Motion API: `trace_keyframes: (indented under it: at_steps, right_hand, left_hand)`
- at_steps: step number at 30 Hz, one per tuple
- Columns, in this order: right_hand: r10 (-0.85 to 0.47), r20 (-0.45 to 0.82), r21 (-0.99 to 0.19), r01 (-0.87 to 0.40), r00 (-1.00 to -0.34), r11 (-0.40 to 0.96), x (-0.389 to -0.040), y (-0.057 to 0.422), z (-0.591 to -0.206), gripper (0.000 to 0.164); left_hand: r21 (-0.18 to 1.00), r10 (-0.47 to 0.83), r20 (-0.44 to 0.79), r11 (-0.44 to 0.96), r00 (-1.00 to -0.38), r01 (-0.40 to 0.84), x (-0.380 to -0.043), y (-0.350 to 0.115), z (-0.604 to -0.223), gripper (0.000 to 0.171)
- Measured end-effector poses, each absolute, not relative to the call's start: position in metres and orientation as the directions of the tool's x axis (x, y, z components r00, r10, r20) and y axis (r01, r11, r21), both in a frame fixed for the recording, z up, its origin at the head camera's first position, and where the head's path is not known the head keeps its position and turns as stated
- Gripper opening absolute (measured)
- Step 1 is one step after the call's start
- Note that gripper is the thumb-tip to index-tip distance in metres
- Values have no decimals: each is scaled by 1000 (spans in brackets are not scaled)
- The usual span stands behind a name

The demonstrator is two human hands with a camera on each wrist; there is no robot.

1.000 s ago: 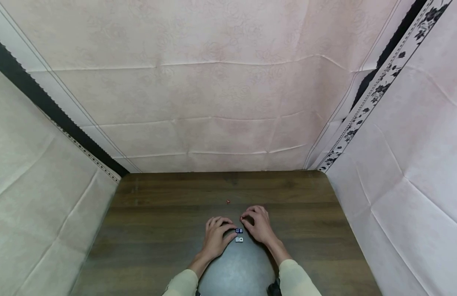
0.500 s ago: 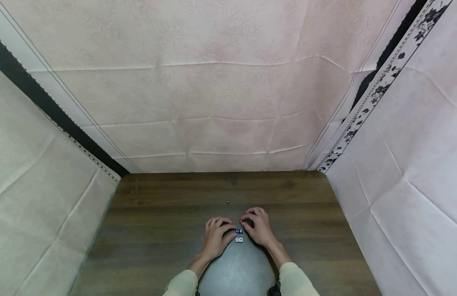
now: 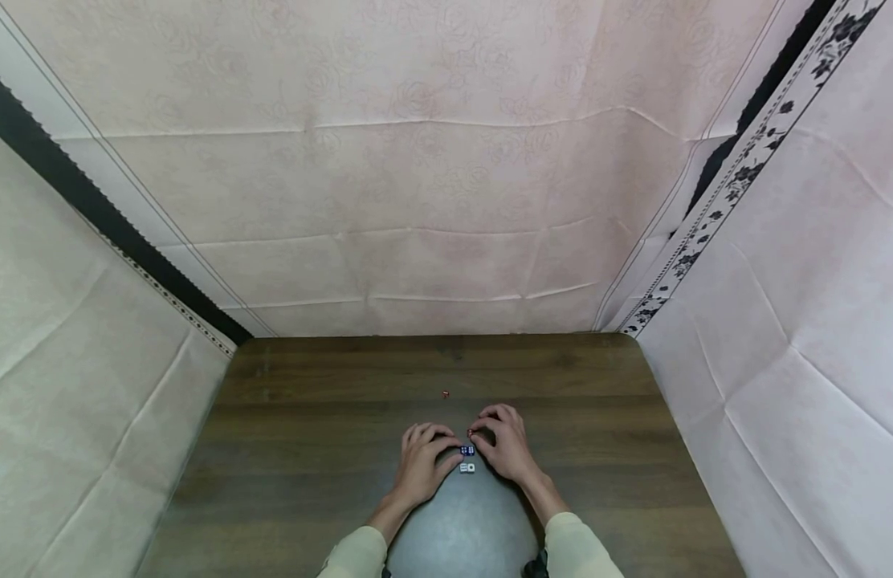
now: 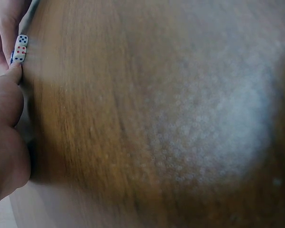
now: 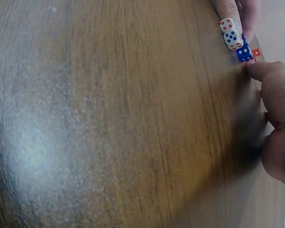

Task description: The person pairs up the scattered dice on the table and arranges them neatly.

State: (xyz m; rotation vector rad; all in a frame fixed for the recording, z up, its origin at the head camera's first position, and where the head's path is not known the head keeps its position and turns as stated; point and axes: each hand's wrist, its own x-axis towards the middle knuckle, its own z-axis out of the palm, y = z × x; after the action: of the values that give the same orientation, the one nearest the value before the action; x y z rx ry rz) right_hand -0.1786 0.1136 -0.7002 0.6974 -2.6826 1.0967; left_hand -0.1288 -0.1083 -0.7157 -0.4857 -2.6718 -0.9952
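Two dark blue dice sit side by side on the wooden table, with two white dice in a row nearer the body. My left hand pinches the left blue die between thumb and index finger, one at its front and one at its back. Between thumb and index finger my right hand holds a small red die, just beyond the blue pair. In the right wrist view, the blue die shows close to the right thumb tip, behind the white dice.
Another red die lies farther back on the table, left of the right hand. Pale cloth hangs behind the table's far edge and along both sides. A rounded grey area shows between the forearms.
My right hand has drawn slightly toward the body, bringing the red die closer to the blue dice. The left hand has stayed in place.
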Motion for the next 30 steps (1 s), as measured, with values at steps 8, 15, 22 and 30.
trace_keyframes:
  at_steps: [8,15,22,30]
  right_hand:
    - [-350,309,-632,-466,-884,619,-178,114,-704,10]
    - [-346,322,-638,-472,-881,608,-179,115,-706,11]
    - [-356,270,-680,-439,-895,588,-180,117,-704,10]
    - [-349,266,-675,-432,-899,599,-178,117,-705,11]
  left_hand:
    - [539,219,408,726,-886,428,-129,-108,-717,19]
    - [545,216,405,723,-889,424,-129,-108,-717,20]
    - [570,221,354,719,-909,397,-130,-109,-717,20]
    - [585,221,384,692,-896,422,-131,-111,-719,20]
